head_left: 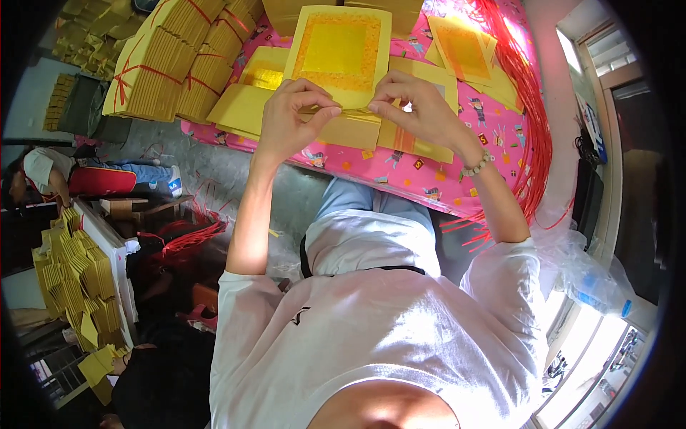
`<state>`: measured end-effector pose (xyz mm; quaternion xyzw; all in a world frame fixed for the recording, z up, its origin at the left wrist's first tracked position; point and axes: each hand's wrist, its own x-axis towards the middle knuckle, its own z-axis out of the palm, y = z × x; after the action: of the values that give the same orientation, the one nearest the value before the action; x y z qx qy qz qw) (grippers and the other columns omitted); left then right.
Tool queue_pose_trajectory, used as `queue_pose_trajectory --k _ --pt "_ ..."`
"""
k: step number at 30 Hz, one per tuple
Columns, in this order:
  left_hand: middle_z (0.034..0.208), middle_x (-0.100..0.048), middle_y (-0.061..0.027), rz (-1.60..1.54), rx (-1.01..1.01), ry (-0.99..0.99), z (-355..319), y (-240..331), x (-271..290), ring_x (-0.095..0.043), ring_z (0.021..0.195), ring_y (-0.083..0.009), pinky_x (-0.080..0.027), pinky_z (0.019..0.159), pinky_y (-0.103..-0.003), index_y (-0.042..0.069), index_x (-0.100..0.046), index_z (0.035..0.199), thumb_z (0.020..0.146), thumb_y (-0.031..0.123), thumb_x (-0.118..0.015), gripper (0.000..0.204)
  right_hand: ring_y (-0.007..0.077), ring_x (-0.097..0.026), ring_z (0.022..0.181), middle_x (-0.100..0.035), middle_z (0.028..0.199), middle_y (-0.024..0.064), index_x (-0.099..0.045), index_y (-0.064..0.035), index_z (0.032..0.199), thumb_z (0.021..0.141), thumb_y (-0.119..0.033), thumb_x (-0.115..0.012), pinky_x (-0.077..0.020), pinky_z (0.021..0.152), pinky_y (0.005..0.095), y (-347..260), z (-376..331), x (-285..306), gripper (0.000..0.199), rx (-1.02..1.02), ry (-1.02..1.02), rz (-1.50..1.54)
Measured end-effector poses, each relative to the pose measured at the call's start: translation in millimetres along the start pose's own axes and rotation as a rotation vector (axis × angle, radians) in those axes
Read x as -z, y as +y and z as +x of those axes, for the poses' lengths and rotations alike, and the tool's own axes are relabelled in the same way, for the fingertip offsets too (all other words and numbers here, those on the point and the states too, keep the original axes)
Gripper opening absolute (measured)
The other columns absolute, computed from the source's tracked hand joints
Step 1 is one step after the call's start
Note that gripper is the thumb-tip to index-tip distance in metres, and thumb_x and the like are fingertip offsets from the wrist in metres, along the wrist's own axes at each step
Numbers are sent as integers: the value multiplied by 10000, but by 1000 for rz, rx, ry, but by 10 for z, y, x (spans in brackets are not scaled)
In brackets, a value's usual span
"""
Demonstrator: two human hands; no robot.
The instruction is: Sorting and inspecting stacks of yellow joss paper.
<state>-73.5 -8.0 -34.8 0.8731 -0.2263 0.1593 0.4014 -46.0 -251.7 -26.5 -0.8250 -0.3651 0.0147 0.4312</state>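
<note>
From the head view, my left hand (289, 114) and right hand (418, 107) both pinch the near edge of a yellow sheet (341, 50), thumbs against fingers, so the fold line stays even while the sheet stands tilted up over the pink cloth (400, 171). More sheets (464, 50) lie flat beyond, within reach. Tied bundles (171, 61) stack to my left; red strings (529, 107) hang right.

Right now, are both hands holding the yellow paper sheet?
Yes, the left hand and the right hand both pinch the lower edge of the yellow paper sheet above the pink table cover.
</note>
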Motion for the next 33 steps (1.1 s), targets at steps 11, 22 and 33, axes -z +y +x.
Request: queue_pose_trajectory --k 11,22,33 --pt "760 -638 -43 -7 12 5 2 -2 -4 -586 757 -212 -465 695 -317 73 -713 756 700 152 -746 102 148 -540 751 -571 857 39 -655 -36 902 883 -195 -621 -422 623 267 4 0 -2 164 -14 -7 -5" --pt "764 -626 -39 -9 51 15 -7 17 -26 -572 781 -219 -451 715 -328 73 -705 751 705 154 -740 99 180 -595 768 -610 843 74 -684 -29 889 858 -238 -647 -470 670 299 20 13 3 214 -101 -3 106" --pt "751 -618 -30 -22 70 41 -18 2 -49 -570 773 -214 -451 712 -329 75 -698 741 705 148 -734 89 97 -534 838 -565 934 10 -668 -54 980 901 -218 -620 -452 694 236 180 21 98 188 -149 -144 302"
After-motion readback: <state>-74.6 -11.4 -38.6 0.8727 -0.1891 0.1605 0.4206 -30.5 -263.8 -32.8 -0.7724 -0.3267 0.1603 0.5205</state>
